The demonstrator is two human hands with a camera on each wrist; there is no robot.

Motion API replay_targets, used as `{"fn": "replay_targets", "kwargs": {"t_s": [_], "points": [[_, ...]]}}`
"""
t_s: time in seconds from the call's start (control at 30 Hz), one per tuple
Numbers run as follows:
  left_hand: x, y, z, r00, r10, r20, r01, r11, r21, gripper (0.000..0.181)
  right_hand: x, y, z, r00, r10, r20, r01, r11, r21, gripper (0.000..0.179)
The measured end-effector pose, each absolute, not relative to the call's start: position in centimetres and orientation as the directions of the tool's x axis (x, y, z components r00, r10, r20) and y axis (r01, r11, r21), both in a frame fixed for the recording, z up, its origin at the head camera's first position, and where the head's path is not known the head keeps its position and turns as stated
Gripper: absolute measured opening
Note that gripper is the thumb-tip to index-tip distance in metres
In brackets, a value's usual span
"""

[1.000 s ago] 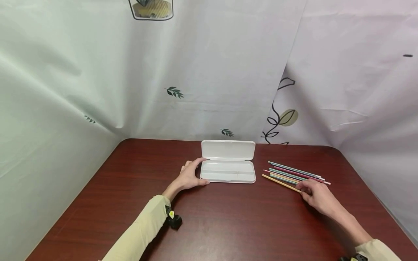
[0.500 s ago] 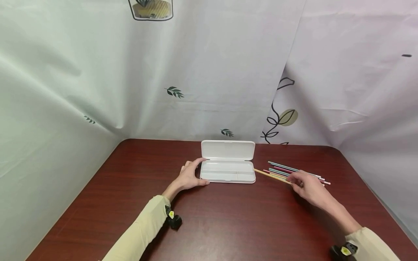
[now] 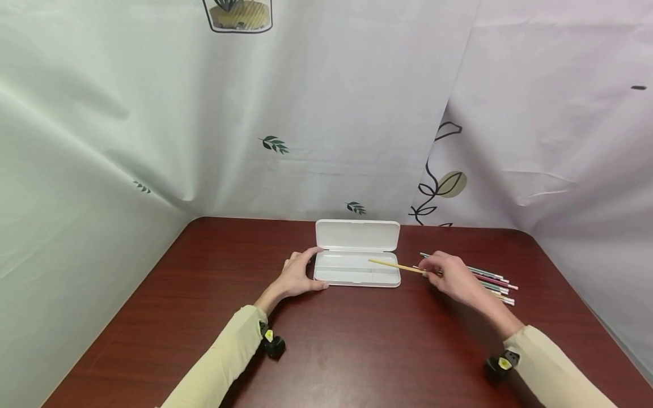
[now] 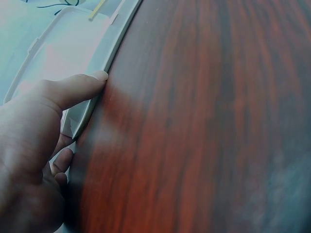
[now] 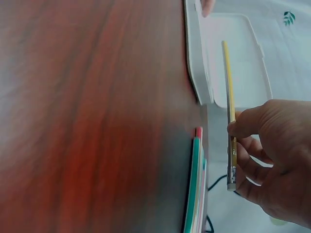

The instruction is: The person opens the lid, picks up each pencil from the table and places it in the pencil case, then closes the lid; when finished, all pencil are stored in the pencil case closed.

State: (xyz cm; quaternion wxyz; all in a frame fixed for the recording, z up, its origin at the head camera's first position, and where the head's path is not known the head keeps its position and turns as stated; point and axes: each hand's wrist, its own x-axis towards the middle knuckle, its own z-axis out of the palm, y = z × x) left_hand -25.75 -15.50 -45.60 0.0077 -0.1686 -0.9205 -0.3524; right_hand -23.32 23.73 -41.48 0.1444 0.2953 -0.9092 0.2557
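A white pencil case (image 3: 339,259) lies open on the table, its lid (image 3: 357,235) tipped up at the back. My left hand (image 3: 294,276) grips the case's left end, thumb at the front edge and a finger at the back corner. In the left wrist view, the thumb (image 4: 82,87) presses the near rim. My right hand (image 3: 454,277) pinches a yellow pencil (image 5: 230,92) near its rear end. The pencil's front end hangs over the case, across its right part. Under and behind the right hand lie several coloured pencils (image 3: 490,277), partly hidden by it.
The case and pencils rest on a dark red wooden table (image 3: 357,340). A pale printed cloth (image 3: 316,113) hangs right behind the table's back edge, with more cloth along both sides.
My right hand has carried the yellow pencil left and away from me, from beside the other pencils to over the case. The left hand keeps its grip in the same place.
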Motion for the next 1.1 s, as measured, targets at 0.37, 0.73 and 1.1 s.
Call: {"fn": "replay_targets", "kwargs": {"t_s": [0.37,0.73,1.1], "points": [[-25.8,-15.4,-45.6,-0.942,0.309,0.131,0.318,0.698,0.642,0.087,-25.2,20.4,-41.3,-0.772,-0.501,0.391,-0.633,0.659,-0.406,0.020],[-25.7,-15.4,-45.6,-0.942,0.307,0.135,0.320,0.698,0.640,0.087,-26.6,17.3,-41.3,-0.738,-0.557,0.380,-0.674,0.615,-0.409,0.021],[-25.7,-15.4,-45.5,-0.941,0.309,0.139,0.324,0.699,0.638,0.087,-27.5,15.3,-41.7,-0.741,-0.572,0.352,-0.671,0.617,-0.412,0.018]]}}
